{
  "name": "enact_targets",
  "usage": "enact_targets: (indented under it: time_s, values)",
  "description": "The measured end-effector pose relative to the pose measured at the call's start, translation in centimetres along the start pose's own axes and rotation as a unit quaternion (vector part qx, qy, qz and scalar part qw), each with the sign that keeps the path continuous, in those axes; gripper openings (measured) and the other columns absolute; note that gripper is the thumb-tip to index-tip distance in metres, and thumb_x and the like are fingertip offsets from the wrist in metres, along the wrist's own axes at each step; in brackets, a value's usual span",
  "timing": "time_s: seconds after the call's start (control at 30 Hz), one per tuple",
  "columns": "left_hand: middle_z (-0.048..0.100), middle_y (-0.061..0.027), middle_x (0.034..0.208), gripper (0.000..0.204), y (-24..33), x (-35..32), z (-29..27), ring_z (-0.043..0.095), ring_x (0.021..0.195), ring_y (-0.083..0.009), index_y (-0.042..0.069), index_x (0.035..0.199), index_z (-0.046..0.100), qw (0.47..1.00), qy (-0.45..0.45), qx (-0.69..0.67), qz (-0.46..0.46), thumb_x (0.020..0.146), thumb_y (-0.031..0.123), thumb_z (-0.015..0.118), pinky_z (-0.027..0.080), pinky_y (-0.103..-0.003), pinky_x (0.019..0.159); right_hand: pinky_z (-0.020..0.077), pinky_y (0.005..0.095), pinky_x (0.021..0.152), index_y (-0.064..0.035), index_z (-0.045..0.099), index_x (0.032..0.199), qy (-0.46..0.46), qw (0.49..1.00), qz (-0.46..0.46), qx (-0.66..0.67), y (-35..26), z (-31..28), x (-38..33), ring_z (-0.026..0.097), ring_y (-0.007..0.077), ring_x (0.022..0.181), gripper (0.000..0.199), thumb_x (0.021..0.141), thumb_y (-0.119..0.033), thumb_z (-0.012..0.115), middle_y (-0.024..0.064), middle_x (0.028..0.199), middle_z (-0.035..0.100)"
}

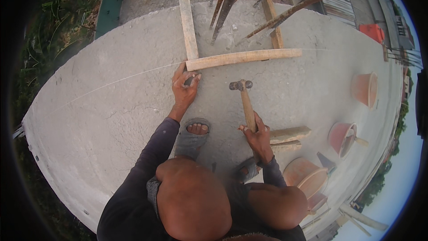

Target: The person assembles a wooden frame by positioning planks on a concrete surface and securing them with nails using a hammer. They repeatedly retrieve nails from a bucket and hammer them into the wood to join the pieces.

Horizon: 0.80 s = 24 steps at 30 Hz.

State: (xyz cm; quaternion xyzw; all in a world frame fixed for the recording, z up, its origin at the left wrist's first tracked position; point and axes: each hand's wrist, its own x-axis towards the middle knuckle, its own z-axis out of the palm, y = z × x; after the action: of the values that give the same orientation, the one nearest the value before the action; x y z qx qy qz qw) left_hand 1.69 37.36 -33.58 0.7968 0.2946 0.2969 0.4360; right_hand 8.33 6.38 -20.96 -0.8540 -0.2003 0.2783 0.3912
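My left hand (183, 90) is at the left end of a wooden batten (245, 58), its forefinger reaching up to the wood's end. Its other fingers are curled toward the thumb; whatever they may hold is too small to make out. In my right hand (258, 139) is a hammer (247, 102), gripped by its wooden handle with the metal head pointing away from me. Two more pieces of wood, a left one (187, 22) and a right one (272, 22), run away from the batten. A thin white string (129, 76) stretches across the concrete beside the batten.
Rusty rebar (229, 4) rises from the concrete slab (111, 107) beyond the batten. Two short wood offcuts (290, 134) lie right of my right hand. Several buckets stand at the right, one reddish (337, 136). The slab's edge drops toward plants (58, 31) at the left.
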Motion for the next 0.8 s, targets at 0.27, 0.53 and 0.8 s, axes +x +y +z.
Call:
enact_targets:
  time_s: [0.27, 0.53, 0.8]
  values:
    - [0.062, -0.0258, 0.149, 0.019, 0.04, -0.06, -0.01, 0.059, 0.14, -0.0404, 0.003, 0.104, 0.079, 1.0, -0.003, 0.0, -0.017, 0.087, 0.007, 0.085, 0.046, -0.05, 0.115, 0.0624, 0.0363, 0.08, -0.0018, 0.05, 0.155, -0.023, 0.999, 0.027, 0.013, -0.13, 0.0, 0.47, 0.081, 0.0261, 0.093, 0.068, 0.093, 0.0, 0.076, 0.0196, 0.107, 0.078]
    - [0.063, -0.0228, 0.148, 0.019, -0.04, 0.09, 0.0, 0.059, 0.141, -0.0396, 0.006, 0.103, 0.079, 1.0, 0.002, -0.016, -0.017, 0.086, 0.007, 0.086, 0.046, -0.049, 0.115, 0.0627, 0.0368, 0.078, -0.0028, 0.05, 0.155, -0.016, 1.0, 0.014, 0.005, 0.26, 0.16, 0.41, 0.081, 0.0258, 0.09, 0.067, 0.094, -0.005, 0.079, 0.0193, 0.106, 0.078]
    - [0.066, -0.0208, 0.146, 0.018, -0.37, 0.38, 0.23, 0.065, 0.133, -0.0391, 0.011, 0.101, 0.079, 1.0, 0.017, -0.001, 0.023, 0.085, 0.011, 0.088, 0.051, -0.049, 0.107, 0.0627, 0.0367, 0.079, -0.0024, 0.05, 0.155, -0.02, 0.999, 0.027, 0.018, 0.07, 0.18, 0.45, 0.081, 0.0255, 0.091, 0.066, 0.094, -0.003, 0.078, 0.019, 0.106, 0.078]
